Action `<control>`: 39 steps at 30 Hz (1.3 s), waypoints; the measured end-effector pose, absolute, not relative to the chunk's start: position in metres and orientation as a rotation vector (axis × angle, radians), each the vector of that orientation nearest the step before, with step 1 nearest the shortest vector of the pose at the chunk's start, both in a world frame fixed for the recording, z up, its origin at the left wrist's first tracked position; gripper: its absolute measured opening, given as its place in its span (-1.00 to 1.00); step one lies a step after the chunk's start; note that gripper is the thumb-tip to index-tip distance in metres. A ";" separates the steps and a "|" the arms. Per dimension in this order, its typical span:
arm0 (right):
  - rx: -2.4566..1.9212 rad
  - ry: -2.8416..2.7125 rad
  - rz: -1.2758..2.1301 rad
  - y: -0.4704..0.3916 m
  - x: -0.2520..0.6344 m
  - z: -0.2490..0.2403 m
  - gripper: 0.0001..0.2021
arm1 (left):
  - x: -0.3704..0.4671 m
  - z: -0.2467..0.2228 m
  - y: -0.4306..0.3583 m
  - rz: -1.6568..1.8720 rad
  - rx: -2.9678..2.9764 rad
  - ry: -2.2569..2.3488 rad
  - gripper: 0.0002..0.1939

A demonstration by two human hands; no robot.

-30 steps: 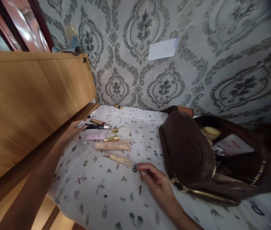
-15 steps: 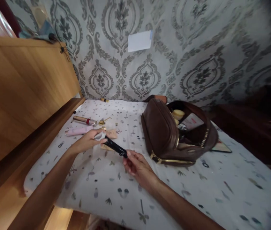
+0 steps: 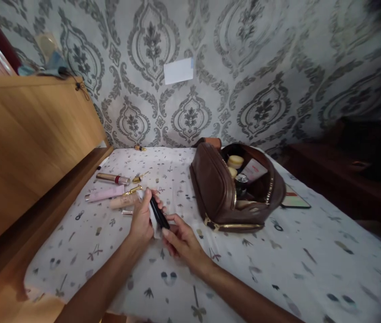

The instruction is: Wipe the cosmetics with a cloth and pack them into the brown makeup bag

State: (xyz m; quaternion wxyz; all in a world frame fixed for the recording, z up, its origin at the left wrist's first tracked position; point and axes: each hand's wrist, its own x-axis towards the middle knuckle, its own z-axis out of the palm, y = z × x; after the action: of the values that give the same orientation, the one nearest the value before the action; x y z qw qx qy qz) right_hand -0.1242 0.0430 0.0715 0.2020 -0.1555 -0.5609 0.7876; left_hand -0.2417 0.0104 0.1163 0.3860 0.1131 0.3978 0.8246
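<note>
Both hands hold a slim glossy black cosmetic tube [image 3: 158, 212], tilted, above the patterned cloth. My left hand [image 3: 142, 220] is closed around its upper part, with a white wipe [image 3: 155, 228] between palm and tube. My right hand [image 3: 184, 242] pinches the lower end with thumb and fingers. Left of my left hand lie a beige tube [image 3: 119, 202], a pink tube [image 3: 105, 194], a thin gold item [image 3: 132, 190] and a gold tube with a red band [image 3: 112, 178]. A small clear item [image 3: 127, 212] shows partly beside that hand.
An open brown cosmetic bag [image 3: 212, 179] stands to the right, with yellow-lidded pots [image 3: 235, 161] inside. A flat palette [image 3: 296, 198] lies behind it. Small gold items [image 3: 139, 148] rest near the wall. A wooden cabinet [image 3: 32, 148] borders the left side; the patterned wall rises behind.
My left hand has moved from the tube's upper end to wrap around it with the white wipe. The tube is steeper and nearer me. The camera view has shifted slightly right and up.
</note>
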 end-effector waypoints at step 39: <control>-0.615 -1.694 1.793 0.046 -0.124 0.070 -0.80 | -0.245 0.110 0.010 2.076 0.549 1.243 -0.45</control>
State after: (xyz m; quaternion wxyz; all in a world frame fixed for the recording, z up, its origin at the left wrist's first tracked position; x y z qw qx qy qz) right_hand -0.1242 0.0457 0.0695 0.2952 -0.2310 -0.6367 0.6739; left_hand -0.2449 0.0097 0.1099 0.3242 0.2092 0.4739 0.7916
